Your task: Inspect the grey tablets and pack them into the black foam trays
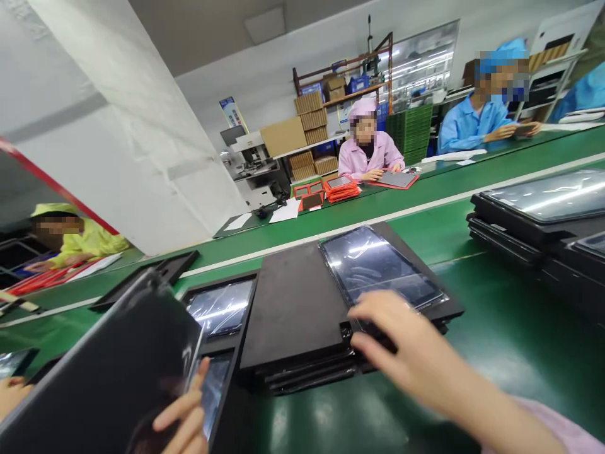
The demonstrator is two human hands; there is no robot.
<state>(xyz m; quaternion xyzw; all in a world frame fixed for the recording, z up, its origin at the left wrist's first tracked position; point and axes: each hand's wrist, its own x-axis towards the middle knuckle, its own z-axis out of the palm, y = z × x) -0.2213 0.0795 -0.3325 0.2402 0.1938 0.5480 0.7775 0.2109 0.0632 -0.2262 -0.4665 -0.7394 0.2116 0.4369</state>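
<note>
My left hand (186, 419) is at the lower left, its fingers closed on the right edge of a black flat panel (108, 366) with a shiny clear film along its edges. The panel is tilted up and hides part of the hand. My right hand (401, 347) reaches in from the right, thumb and fingers apart, at the near edge of a glossy display screen (378, 265). That screen lies on the right side of a stack of black trays (293, 302). Beside the stack, another black tray (243, 334) holds two screens, partly covered by the panel.
Another hand (12, 397) shows at the far left edge. More stacked black trays with screens (543, 214) stand at right on the green table (302, 416). An empty-looking black tray (146, 277) lies behind the panel. Across the table sit co-workers in pink (350, 154), blue (460, 126) and yellow (89, 239).
</note>
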